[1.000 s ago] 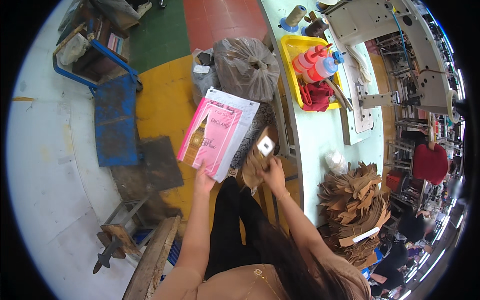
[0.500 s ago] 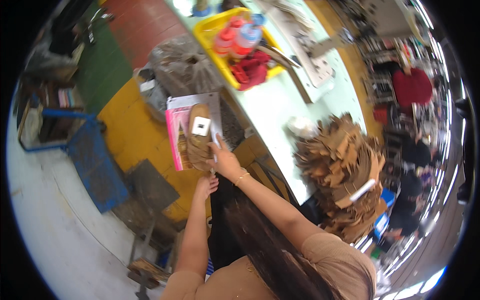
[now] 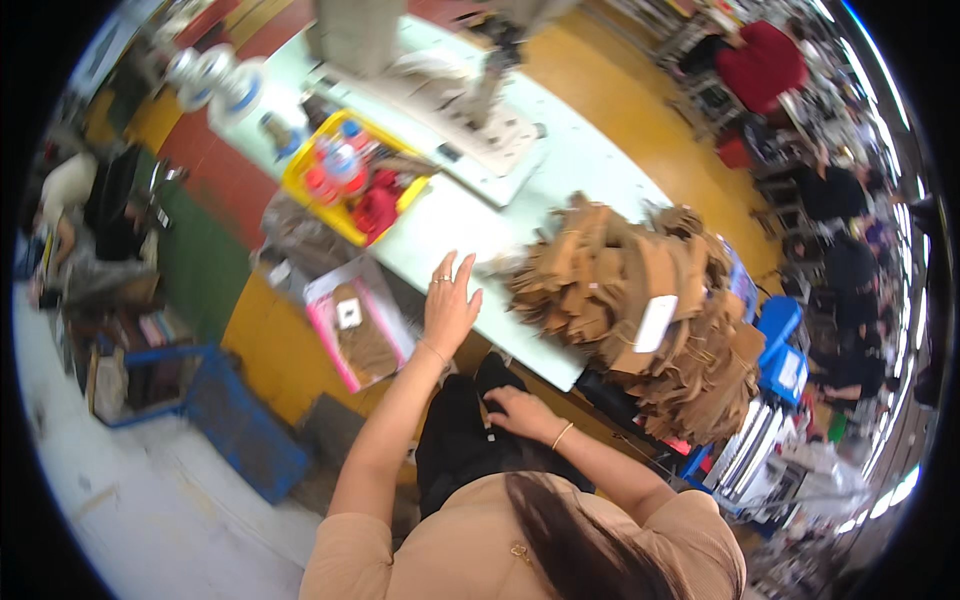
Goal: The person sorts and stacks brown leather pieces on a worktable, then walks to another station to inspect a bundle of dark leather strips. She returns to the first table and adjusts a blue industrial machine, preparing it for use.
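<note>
My left hand (image 3: 452, 305) is raised over the near edge of the pale table (image 3: 425, 225), fingers spread, holding nothing. Low over my black trousers (image 3: 450, 430), my right hand (image 3: 525, 413) has its fingers bent around a thin, dark piece with a light end, too small and blurred to name. Left of my left hand is a pink-edged booklet (image 3: 330, 340), with brown pieces (image 3: 367, 348) and a white label (image 3: 349, 313) on top. A large heap of brown cut pieces (image 3: 600, 290) sits on the table to the right, bearing a white slip (image 3: 655, 323).
A yellow tray (image 3: 357, 238) holds red-and-clear bottles (image 3: 343, 167) and a red cloth (image 3: 378, 207). Behind it stands a sewing machine (image 3: 430, 100). A blue trolley (image 3: 240, 420) is at left, plastic bags (image 3: 300, 240) beside the table. Other people sit at far right.
My hands have left the brown pieces on the booklet. The left has swung up toward the table; the right has dropped back over my lap. The view has turned toward the heap.
</note>
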A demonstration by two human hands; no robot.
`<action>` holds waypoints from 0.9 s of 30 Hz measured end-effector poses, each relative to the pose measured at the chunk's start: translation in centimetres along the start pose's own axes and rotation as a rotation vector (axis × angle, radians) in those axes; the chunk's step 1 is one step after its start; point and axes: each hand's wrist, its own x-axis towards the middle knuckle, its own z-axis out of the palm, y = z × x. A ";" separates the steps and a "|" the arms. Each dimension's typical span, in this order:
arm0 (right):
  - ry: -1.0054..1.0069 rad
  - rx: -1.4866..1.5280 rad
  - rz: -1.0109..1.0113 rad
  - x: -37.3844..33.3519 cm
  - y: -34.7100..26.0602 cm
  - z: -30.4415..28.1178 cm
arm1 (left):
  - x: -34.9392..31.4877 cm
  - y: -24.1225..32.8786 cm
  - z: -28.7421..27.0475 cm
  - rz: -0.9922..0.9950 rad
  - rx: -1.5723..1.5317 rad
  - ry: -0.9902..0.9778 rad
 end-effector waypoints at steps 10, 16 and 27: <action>0.172 0.295 0.099 -8.2 3.4 -4.0 | 8.5 -1.3 1.4 0.013 0.493 -0.157; 0.124 0.426 0.038 -12.3 4.8 -9.3 | 8.0 2.3 -1.4 -0.011 0.382 0.005; 0.216 0.828 0.107 -17.4 3.6 -21.2 | 13.3 3.6 7.6 -0.807 -0.804 -0.651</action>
